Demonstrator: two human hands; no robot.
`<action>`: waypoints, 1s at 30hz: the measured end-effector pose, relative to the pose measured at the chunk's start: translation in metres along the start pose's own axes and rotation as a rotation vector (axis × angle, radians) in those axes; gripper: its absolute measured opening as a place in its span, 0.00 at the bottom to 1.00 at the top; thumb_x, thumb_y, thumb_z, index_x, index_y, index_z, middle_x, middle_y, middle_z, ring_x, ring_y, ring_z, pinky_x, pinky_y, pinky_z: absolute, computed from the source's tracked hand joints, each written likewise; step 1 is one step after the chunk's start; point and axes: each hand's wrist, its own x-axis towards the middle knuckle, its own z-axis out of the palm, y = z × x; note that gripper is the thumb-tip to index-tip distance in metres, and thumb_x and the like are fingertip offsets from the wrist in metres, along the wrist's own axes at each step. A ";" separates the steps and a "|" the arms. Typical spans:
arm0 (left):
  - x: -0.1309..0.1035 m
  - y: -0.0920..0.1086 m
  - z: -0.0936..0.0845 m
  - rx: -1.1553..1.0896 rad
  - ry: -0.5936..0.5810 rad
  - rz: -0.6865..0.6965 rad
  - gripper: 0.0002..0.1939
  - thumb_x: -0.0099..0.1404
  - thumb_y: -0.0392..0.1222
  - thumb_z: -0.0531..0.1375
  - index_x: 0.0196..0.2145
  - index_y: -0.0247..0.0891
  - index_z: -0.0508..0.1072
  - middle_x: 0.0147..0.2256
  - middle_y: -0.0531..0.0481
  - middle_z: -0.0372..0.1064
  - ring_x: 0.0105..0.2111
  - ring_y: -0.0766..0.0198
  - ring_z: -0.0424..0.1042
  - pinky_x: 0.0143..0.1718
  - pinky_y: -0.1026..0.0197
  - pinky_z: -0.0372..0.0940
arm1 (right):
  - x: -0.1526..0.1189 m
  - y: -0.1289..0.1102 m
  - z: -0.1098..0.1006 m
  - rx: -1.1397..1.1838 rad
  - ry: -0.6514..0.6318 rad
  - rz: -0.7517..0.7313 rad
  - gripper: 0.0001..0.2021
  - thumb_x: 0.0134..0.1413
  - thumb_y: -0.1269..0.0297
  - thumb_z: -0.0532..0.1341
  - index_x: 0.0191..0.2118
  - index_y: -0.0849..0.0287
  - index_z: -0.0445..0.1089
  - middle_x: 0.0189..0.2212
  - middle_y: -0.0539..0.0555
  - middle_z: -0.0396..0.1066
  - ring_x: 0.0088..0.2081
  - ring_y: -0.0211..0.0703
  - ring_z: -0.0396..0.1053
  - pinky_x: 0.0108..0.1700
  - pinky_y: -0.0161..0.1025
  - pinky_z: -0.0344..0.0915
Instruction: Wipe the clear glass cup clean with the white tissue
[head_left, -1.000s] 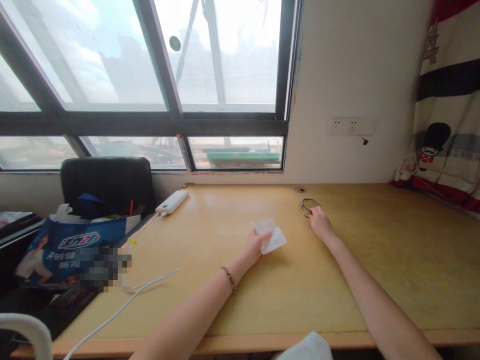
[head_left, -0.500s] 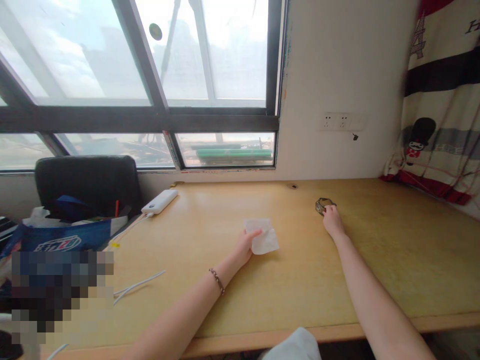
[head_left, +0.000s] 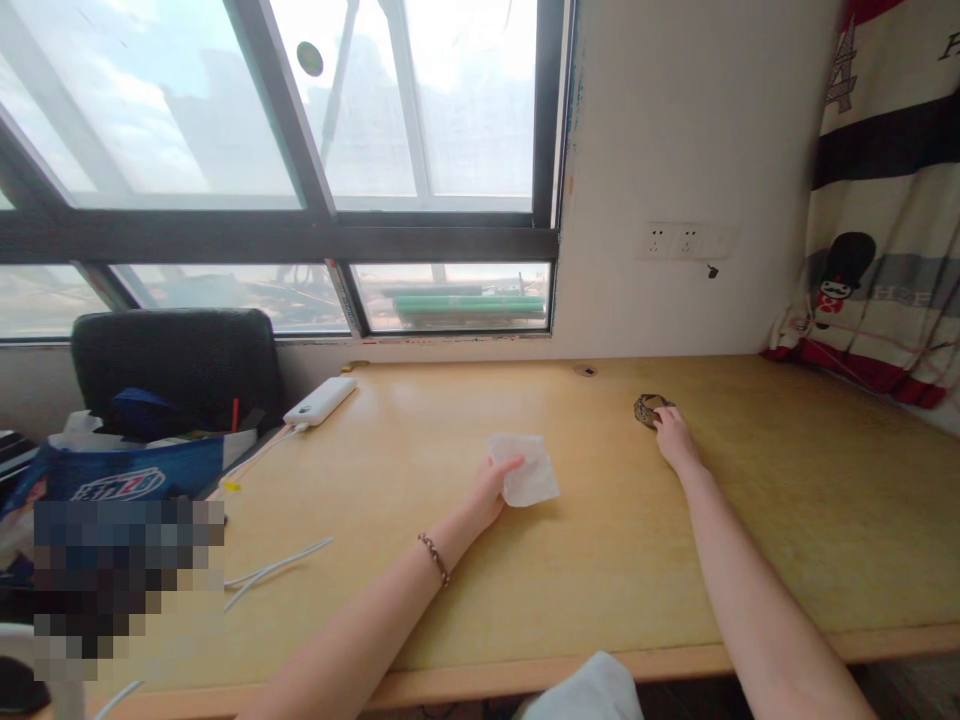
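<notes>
A white square sheet, like a tissue (head_left: 529,472), is pinched in my left hand (head_left: 491,487) just above the middle of the table, with the thumb on top. Toward the back right of the table lies a dark, see-through ashtray-like dish (head_left: 646,409). My right hand (head_left: 675,436) is at its right front rim, with fingertips closed on that edge. The fingertips are partly hidden by the hand itself.
A white power bank (head_left: 321,401) with a cable lies at the table's (head_left: 592,590) back left. Loose white cable ends (head_left: 277,567) lie at the left. Beyond the left edge are a black chair (head_left: 176,365) and a blue bag (head_left: 127,475). A curtain hangs at right.
My right hand has shifted slightly to the right on the dish's rim, and the dish shows a little more. My left hand and the sheet have barely moved.
</notes>
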 end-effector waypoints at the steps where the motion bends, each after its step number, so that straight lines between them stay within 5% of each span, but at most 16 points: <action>1: 0.000 0.000 0.000 -0.001 -0.007 0.009 0.18 0.48 0.37 0.62 0.38 0.32 0.68 0.38 0.42 0.70 0.37 0.54 0.70 0.40 0.53 0.64 | 0.000 -0.002 -0.002 0.002 0.002 0.003 0.15 0.50 0.74 0.49 0.44 0.62 0.62 0.43 0.61 0.59 0.42 0.47 0.60 0.43 0.42 0.57; 4: -0.001 0.000 0.001 0.005 -0.017 0.012 0.16 0.48 0.36 0.62 0.37 0.32 0.69 0.38 0.42 0.70 0.36 0.55 0.70 0.41 0.53 0.64 | -0.001 -0.022 -0.009 -0.003 0.084 0.030 0.18 0.45 0.70 0.56 0.46 0.63 0.61 0.47 0.63 0.55 0.47 0.53 0.56 0.47 0.48 0.53; 7: -0.001 0.001 0.002 0.003 -0.027 -0.002 0.16 0.49 0.38 0.62 0.37 0.32 0.69 0.38 0.41 0.70 0.37 0.55 0.70 0.42 0.53 0.63 | -0.013 -0.073 -0.015 0.166 0.169 0.014 0.24 0.42 0.65 0.61 0.48 0.64 0.60 0.50 0.66 0.52 0.50 0.56 0.53 0.48 0.50 0.51; 9: -0.001 0.002 0.003 -0.007 -0.048 -0.005 0.17 0.50 0.39 0.62 0.38 0.32 0.69 0.39 0.41 0.69 0.38 0.54 0.69 0.43 0.53 0.62 | -0.030 -0.119 -0.014 0.468 0.060 -0.020 0.21 0.45 0.60 0.58 0.46 0.62 0.62 0.47 0.63 0.58 0.45 0.50 0.59 0.45 0.46 0.57; 11: -0.001 0.002 0.004 -0.009 -0.073 -0.005 0.18 0.50 0.40 0.62 0.39 0.33 0.69 0.40 0.41 0.69 0.39 0.54 0.69 0.43 0.54 0.62 | -0.054 -0.164 -0.010 0.817 -0.201 -0.001 0.19 0.46 0.55 0.56 0.43 0.59 0.63 0.41 0.58 0.65 0.39 0.45 0.64 0.39 0.41 0.61; 14: -0.001 0.002 0.005 0.005 -0.080 -0.030 0.18 0.50 0.41 0.62 0.39 0.33 0.69 0.38 0.42 0.70 0.38 0.55 0.69 0.44 0.55 0.61 | -0.088 -0.206 -0.003 1.040 -0.392 0.019 0.18 0.39 0.54 0.61 0.38 0.58 0.67 0.32 0.53 0.70 0.33 0.43 0.66 0.32 0.36 0.62; 18: 0.000 0.003 0.006 -0.013 -0.099 -0.090 0.18 0.53 0.47 0.59 0.39 0.31 0.70 0.38 0.41 0.70 0.37 0.55 0.70 0.43 0.55 0.61 | -0.104 -0.211 0.002 1.097 -0.338 0.101 0.15 0.40 0.53 0.60 0.27 0.61 0.70 0.24 0.51 0.70 0.28 0.42 0.65 0.28 0.36 0.61; 30: 0.006 -0.004 0.002 0.007 -0.004 -0.010 0.15 0.52 0.47 0.59 0.30 0.30 0.72 0.32 0.42 0.72 0.31 0.59 0.70 0.36 0.60 0.63 | -0.098 -0.204 -0.002 1.381 -0.263 0.340 0.15 0.41 0.53 0.59 0.31 0.60 0.71 0.27 0.53 0.72 0.26 0.42 0.67 0.27 0.36 0.62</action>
